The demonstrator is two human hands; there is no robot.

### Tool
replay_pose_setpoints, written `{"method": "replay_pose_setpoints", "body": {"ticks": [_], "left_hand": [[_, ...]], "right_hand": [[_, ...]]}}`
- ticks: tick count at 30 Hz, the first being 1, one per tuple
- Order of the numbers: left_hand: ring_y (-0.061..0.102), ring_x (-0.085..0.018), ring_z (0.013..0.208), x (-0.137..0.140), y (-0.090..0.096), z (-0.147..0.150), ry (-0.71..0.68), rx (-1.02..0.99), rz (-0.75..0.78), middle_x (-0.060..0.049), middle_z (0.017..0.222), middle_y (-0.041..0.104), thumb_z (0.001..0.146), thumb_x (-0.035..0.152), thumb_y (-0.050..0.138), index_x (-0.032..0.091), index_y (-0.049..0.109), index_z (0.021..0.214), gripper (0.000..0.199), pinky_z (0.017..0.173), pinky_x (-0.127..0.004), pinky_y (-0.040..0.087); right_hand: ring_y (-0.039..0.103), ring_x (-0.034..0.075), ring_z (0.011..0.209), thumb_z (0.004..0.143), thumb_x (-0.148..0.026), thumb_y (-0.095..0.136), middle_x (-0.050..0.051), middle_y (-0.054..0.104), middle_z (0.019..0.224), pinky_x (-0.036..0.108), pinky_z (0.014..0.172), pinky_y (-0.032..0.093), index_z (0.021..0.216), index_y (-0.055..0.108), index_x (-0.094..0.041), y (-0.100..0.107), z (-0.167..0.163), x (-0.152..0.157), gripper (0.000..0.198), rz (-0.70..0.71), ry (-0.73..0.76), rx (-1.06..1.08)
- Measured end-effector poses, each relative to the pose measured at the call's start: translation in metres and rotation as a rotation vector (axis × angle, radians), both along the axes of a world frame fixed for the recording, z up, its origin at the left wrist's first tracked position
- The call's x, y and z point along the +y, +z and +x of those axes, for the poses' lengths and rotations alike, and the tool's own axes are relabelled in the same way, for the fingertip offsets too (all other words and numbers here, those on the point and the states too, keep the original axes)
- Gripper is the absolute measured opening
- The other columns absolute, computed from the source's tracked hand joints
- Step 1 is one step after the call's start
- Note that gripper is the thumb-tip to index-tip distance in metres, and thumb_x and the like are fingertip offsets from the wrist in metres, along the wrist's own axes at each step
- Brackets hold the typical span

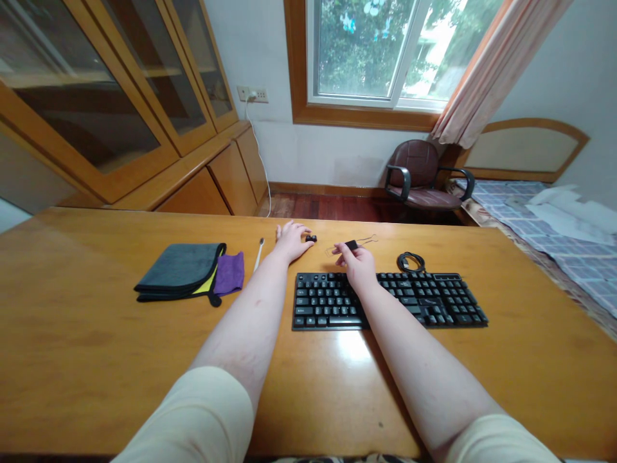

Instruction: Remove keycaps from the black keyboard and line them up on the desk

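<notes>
My left hand (pixel 290 241) rests on the table behind the keyboard, fingers spread. Its thumb and index finger lie beside a few small black keycaps (pixel 311 238), and I cannot tell whether they touch. My right hand (pixel 359 263) is closed around a wire keycap puller (pixel 351 245), whose black middle and thin wire loops stick out on both sides of the fingers. Under my right wrist lies a black keyboard (pixel 328 302); the wrist and forearm hide some of its keys.
A white toothbrush (pixel 259 253), a purple cloth (pixel 229 273) and a folded grey cloth (pixel 180 267) lie to the left. Behind the keyboard is its coiled black cable (pixel 411 262). Beyond the wooden table (pixel 96 360) stand a chair (pixel 418 168) and a bed (pixel 549 225).
</notes>
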State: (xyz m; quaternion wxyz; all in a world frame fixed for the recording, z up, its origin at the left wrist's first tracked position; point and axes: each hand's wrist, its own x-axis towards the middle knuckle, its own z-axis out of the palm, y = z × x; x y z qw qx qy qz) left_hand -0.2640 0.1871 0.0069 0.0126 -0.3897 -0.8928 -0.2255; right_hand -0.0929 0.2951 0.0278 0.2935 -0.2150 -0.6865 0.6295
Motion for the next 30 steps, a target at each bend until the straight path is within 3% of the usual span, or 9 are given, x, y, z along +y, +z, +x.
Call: {"method": "replay_pose_setpoints", "body": {"ticks": [4,7,10,12,14,18,21,24,30], "left_hand": [[0.030,-0.026,0.130,-0.003,0.011,0.000,0.069,0.022,0.084,-0.003,0.128,0.051,0.080,0.032,0.051,0.025,0.059,0.107,0.029,0.110,-0.048,0.013],[0.033,-0.022,0.128,-0.006,0.040,0.011,0.155,0.104,0.222,-0.004,0.129,0.050,0.083,0.023,0.042,0.022,0.057,0.109,0.030,0.110,-0.042,0.018],[0.043,-0.019,0.120,-0.012,0.073,0.041,0.095,0.125,0.312,-0.004,0.123,0.054,0.083,0.018,0.037,0.019,0.055,0.112,0.034,0.106,-0.034,0.029],[0.047,-0.020,0.115,-0.018,0.083,0.070,0.054,0.055,0.256,-0.005,0.119,0.057,0.083,0.018,0.036,0.018,0.054,0.112,0.035,0.101,-0.033,0.035],[0.050,-0.022,0.112,-0.025,0.078,0.100,0.009,-0.007,0.160,-0.006,0.117,0.059,0.083,0.024,0.040,0.019,0.056,0.112,0.033,0.100,-0.033,0.037],[0.044,-0.027,0.120,-0.035,0.044,0.138,0.027,0.039,-0.007,-0.011,0.129,0.051,0.082,0.040,0.046,0.021,0.052,0.121,0.043,0.104,-0.042,0.031],[0.042,-0.027,0.123,-0.038,0.024,0.142,0.013,0.050,-0.057,-0.012,0.132,0.049,0.083,0.043,0.045,0.021,0.048,0.125,0.047,0.105,-0.043,0.029],[0.048,-0.028,0.115,-0.037,0.017,0.138,-0.042,0.050,-0.081,-0.013,0.125,0.054,0.083,0.043,0.045,0.019,0.051,0.121,0.045,0.100,-0.043,0.034],[0.057,-0.028,0.097,-0.035,0.017,0.137,-0.091,0.064,-0.132,-0.011,0.098,0.065,0.084,0.044,0.044,0.020,0.059,0.103,0.034,0.087,-0.042,0.040]], "right_hand": [[0.054,0.010,0.049,0.074,-0.052,0.057,0.008,0.067,0.076,0.024,0.051,0.045,0.077,0.067,-0.013,-0.002,-0.001,0.000,0.040,-0.002,0.003,0.008],[0.054,0.010,0.048,0.073,-0.050,0.059,0.005,0.066,0.075,0.024,0.051,0.045,0.090,0.062,-0.014,-0.006,-0.004,0.001,0.040,-0.056,0.007,0.053],[0.053,0.009,0.047,0.071,-0.047,0.062,0.002,0.065,0.070,0.023,0.050,0.045,0.094,0.056,-0.016,-0.008,-0.006,0.002,0.039,-0.109,0.023,0.089],[0.053,0.009,0.046,0.073,-0.049,0.059,0.001,0.063,0.067,0.023,0.049,0.044,0.088,0.056,-0.016,-0.008,-0.006,0.002,0.036,-0.121,0.035,0.095],[0.052,0.010,0.045,0.076,-0.054,0.054,0.001,0.061,0.062,0.023,0.047,0.044,0.080,0.056,-0.016,-0.007,-0.005,0.002,0.037,-0.116,0.052,0.092],[0.051,0.010,0.044,0.077,-0.057,0.050,0.000,0.058,0.056,0.023,0.046,0.042,0.071,0.058,-0.017,-0.007,-0.002,0.003,0.041,0.003,0.100,0.054],[0.053,0.012,0.049,0.079,-0.054,0.050,0.000,0.060,0.059,0.024,0.052,0.043,0.071,0.061,-0.017,-0.008,0.000,0.006,0.039,0.187,0.129,-0.007],[0.056,0.013,0.055,0.082,-0.049,0.049,0.001,0.061,0.061,0.025,0.057,0.044,0.069,0.062,-0.018,-0.007,0.000,0.008,0.036,0.356,0.178,-0.070],[0.059,0.015,0.059,0.081,-0.043,0.052,0.001,0.064,0.062,0.026,0.060,0.045,0.068,0.064,-0.019,-0.006,0.002,0.007,0.030,0.419,0.352,-0.124]]}}
